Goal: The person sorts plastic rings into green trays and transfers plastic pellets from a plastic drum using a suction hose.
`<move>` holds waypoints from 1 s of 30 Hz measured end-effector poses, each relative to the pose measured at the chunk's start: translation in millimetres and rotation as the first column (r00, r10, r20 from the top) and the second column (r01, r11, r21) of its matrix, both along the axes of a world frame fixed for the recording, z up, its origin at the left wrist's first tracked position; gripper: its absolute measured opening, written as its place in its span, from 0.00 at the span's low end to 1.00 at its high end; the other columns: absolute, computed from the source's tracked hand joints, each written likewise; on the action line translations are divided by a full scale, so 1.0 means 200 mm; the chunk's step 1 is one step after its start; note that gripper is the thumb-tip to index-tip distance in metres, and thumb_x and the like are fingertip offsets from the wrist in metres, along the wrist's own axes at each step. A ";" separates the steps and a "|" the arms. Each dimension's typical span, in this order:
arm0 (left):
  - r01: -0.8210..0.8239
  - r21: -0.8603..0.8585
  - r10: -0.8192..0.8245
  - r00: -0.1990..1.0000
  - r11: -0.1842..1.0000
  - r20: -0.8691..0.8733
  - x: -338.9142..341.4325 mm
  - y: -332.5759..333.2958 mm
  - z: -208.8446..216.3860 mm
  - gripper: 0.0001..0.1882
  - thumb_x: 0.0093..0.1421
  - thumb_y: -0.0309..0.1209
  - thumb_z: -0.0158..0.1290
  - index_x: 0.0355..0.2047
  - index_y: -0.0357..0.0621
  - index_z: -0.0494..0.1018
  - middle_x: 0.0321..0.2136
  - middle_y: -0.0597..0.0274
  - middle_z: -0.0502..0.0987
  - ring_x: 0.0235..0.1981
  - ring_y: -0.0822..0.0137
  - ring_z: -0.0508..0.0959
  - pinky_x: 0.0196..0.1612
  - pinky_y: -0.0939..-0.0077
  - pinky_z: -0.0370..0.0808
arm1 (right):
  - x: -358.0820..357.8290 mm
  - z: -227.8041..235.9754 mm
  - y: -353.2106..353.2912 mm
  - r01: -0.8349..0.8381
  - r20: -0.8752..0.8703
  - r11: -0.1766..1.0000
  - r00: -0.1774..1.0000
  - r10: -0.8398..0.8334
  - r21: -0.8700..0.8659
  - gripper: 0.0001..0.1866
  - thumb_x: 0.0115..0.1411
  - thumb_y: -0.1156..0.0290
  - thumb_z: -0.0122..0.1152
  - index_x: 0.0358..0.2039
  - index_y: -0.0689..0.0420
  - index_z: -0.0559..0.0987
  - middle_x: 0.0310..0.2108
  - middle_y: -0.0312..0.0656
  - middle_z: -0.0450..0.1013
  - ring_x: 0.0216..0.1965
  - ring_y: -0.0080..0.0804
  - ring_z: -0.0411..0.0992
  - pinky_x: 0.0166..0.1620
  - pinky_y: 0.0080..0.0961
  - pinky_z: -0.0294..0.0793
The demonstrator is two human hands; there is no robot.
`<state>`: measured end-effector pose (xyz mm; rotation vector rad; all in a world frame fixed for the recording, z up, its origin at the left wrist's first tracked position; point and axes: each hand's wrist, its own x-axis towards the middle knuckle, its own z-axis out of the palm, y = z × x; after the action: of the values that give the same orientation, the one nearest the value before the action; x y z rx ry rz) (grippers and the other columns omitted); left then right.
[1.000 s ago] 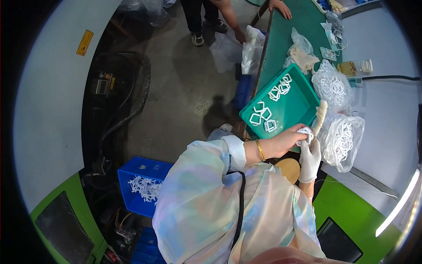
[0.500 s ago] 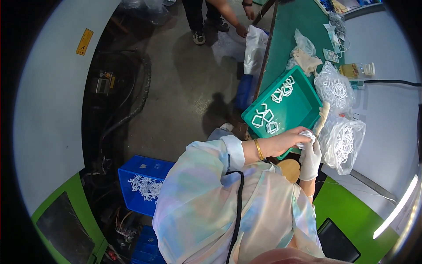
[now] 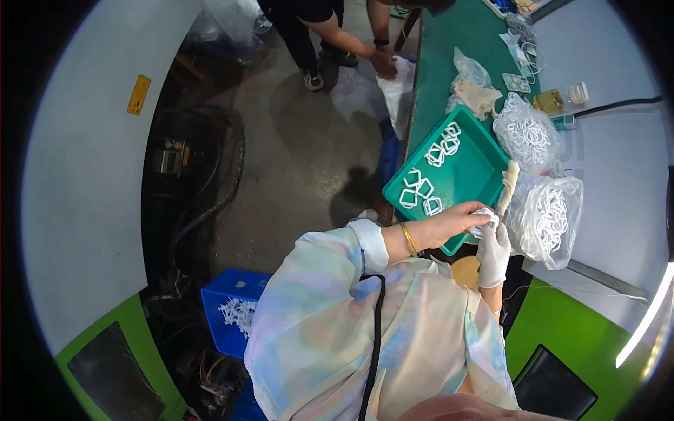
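Above the near corner of a green plastic tray [image 3: 465, 238], my bare left hand [image 3: 456, 223] and my white-gloved right hand [image 3: 495, 254] meet. Between them is a small bunch of white plastic pieces [image 3: 481, 217], partly hidden by the fingers. My left thumb and fingers close on it from the left, and the gloved fingers close on it from the right. Inside the tray lie loose white plastic frames [image 3: 423, 187], roughly six-sided, in two groups. Just beyond my right hand, a cream-coloured cloth strip [image 3: 508, 184] hangs over the tray's right edge.
Right of the tray stand two clear bags of white plastic pieces [image 3: 530, 140], [image 3: 551, 217]. A lidded jar [image 3: 562, 98] and a crumpled cloth [image 3: 476, 97] lie farther back on the green table [image 3: 449, 42]. A blue crate [image 3: 221, 330] sits at lower left. A co-worker's hand [image 3: 382, 63] touches a white bag [image 3: 398, 91].
The co-worker has leaned in farther, and the white bag has shifted and tilted. My view has turned slightly. Both my hands stay together around the white pieces.
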<state>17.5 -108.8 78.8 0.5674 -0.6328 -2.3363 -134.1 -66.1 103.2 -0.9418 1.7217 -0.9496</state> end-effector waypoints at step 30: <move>-0.093 -0.038 0.098 0.979 0.995 0.176 -0.31 -0.15 0.00 0.18 0.61 0.20 0.35 0.51 0.41 0.64 0.39 0.55 0.74 0.40 0.60 0.78 0.44 0.67 0.78 | -0.15 0.20 0.12 0.200 0.138 0.975 0.973 -0.186 -0.101 0.16 0.63 0.72 0.54 0.50 0.64 0.70 0.36 0.30 0.67 0.34 0.13 0.60 0.38 0.12 0.61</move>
<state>-44.0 -138.7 79.2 0.7824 -0.7042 -2.1992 -163.9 -41.3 143.8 -0.7769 1.6853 -1.2213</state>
